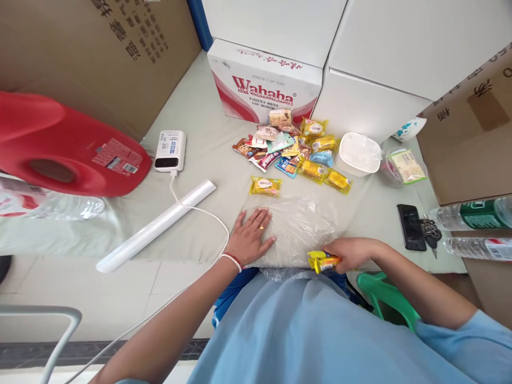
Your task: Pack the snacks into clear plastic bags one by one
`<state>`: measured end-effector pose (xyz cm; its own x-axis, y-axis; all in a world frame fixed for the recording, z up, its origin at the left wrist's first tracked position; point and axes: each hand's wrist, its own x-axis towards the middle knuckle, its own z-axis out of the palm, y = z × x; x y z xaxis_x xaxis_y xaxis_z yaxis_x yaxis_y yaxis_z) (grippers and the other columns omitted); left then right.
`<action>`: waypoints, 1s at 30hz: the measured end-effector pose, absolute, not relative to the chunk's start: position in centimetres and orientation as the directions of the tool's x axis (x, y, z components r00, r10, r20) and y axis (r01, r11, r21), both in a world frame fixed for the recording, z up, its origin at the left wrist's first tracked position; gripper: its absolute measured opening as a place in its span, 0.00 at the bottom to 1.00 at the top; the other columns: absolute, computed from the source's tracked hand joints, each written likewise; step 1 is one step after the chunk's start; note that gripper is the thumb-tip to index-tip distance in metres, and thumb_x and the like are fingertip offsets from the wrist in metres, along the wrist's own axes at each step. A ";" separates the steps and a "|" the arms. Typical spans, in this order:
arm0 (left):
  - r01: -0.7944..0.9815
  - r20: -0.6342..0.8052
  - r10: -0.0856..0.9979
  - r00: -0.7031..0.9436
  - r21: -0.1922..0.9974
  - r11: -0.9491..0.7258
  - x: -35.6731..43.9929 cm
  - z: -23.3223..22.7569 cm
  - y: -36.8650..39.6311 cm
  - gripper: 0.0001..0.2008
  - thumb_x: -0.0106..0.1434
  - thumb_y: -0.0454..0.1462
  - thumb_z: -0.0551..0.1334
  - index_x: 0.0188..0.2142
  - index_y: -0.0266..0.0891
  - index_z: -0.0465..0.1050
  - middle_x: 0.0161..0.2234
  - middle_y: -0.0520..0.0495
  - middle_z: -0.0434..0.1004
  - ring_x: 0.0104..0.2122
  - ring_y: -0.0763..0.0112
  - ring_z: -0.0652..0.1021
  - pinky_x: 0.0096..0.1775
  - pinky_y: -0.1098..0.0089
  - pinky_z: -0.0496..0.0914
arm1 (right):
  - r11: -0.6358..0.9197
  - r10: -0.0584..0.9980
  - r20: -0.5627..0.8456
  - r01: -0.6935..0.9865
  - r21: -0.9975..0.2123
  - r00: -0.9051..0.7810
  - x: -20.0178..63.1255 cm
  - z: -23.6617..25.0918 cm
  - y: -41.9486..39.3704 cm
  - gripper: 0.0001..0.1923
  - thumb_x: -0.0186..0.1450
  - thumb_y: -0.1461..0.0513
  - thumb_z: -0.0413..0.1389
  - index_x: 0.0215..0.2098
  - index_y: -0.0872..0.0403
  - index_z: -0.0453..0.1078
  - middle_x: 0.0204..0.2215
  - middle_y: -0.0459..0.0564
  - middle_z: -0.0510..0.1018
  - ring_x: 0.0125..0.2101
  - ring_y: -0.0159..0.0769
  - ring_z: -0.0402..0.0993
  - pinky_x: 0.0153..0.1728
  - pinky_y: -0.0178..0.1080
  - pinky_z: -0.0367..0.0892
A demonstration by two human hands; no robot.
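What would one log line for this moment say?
left hand: flat on clear plastic bag | right hand: holding yellow snack packet | snack pile: beyond bag

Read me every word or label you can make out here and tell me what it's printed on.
"Wahaha" on the white and red carton.
"PURIFIED WATER FOR DRINKING" beneath it, small, only just readable.
Chinese characters on the brown boxes: not readable.
Print on the snack packets, red jug label and power bank: too small.

A cloth-covered table (208,176) stood under even light, cardboard boxes (120,58) walling its far side, pale tiled floor (132,288) lower left.
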<state>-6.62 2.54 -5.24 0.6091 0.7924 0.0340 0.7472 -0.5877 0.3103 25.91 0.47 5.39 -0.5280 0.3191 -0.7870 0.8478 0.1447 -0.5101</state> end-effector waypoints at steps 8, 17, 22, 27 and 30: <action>0.732 0.024 0.764 0.645 0.266 -0.627 -6.8 -5.8 2.8 0.43 0.70 0.59 0.53 0.75 0.38 0.47 0.74 0.35 0.51 0.73 0.49 0.57 0.70 0.40 0.41 | 0.108 0.820 -0.486 0.915 -0.389 -0.303 26.0 7.2 0.8 0.09 0.62 0.60 0.56 0.41 0.51 0.65 0.36 0.52 0.78 0.33 0.41 0.73 0.31 0.38 0.59; 0.742 0.034 0.772 0.634 0.255 -0.620 -6.8 -5.9 2.8 0.45 0.69 0.60 0.55 0.75 0.37 0.46 0.73 0.34 0.53 0.72 0.49 0.59 0.70 0.41 0.44 | 0.350 0.836 -0.351 0.902 -0.251 -0.422 17.2 1.7 2.9 0.24 0.63 0.54 0.66 0.53 0.55 0.70 0.52 0.61 0.76 0.53 0.55 0.69 0.48 0.48 0.67; 0.741 0.035 0.773 0.633 0.261 -0.618 -6.9 -5.9 2.8 0.46 0.68 0.60 0.55 0.75 0.37 0.46 0.73 0.33 0.54 0.72 0.50 0.59 0.70 0.42 0.44 | 0.344 0.882 -0.203 0.876 -0.339 -0.425 17.6 0.0 1.5 0.31 0.67 0.53 0.64 0.65 0.51 0.64 0.60 0.59 0.72 0.59 0.52 0.65 0.55 0.51 0.65; 0.742 0.041 0.774 0.632 0.257 -0.619 -6.8 -5.9 2.8 0.45 0.69 0.59 0.55 0.75 0.37 0.47 0.73 0.33 0.54 0.72 0.50 0.59 0.71 0.42 0.43 | 0.288 0.939 -0.108 0.916 -0.280 -0.328 17.0 -0.8 0.1 0.23 0.74 0.53 0.55 0.64 0.52 0.66 0.60 0.59 0.72 0.60 0.53 0.63 0.60 0.54 0.59; 0.745 0.032 0.774 0.632 0.251 -0.618 -6.8 -5.9 2.8 0.44 0.69 0.59 0.55 0.75 0.37 0.47 0.73 0.33 0.53 0.72 0.50 0.58 0.71 0.43 0.42 | 0.303 0.940 -0.087 0.924 -0.235 -0.330 16.5 -1.1 -0.1 0.26 0.72 0.53 0.58 0.64 0.53 0.65 0.58 0.61 0.74 0.61 0.55 0.61 0.64 0.59 0.52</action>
